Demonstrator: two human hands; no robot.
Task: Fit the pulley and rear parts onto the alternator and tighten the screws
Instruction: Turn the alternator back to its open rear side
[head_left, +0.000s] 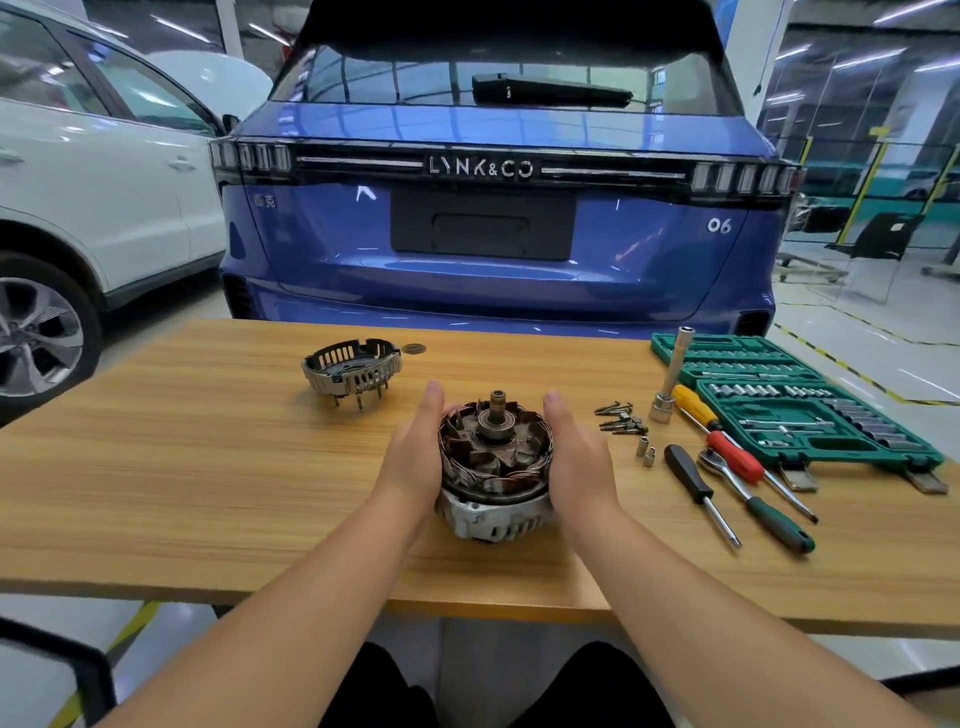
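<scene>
**Both hands cup alternator at table centre**

Head view: alternator (494, 467) stands shaft-up on the wooden table (208, 467), copper windings exposed, silver housing below. Left hand (415, 457) and right hand (574, 457) press flat against its two sides, fingers straight, palms facing each other. Rear cover (353, 371) sits apart, far left of the alternator, studs down; a small washer (414, 348) lies just beyond it. Screws (621, 417) piled right of the right hand, two small sockets (645, 452) near them. Socket extension (670, 379) stands upright beside the open green socket set (810, 395). Black screwdriver (701, 493), ratchet (753, 493), red screwdriver (743, 462), yellow screwdriver (693, 402) lie in front of the case. Blue car (493, 223) behind the table, white car (104, 182) to the left.
</scene>
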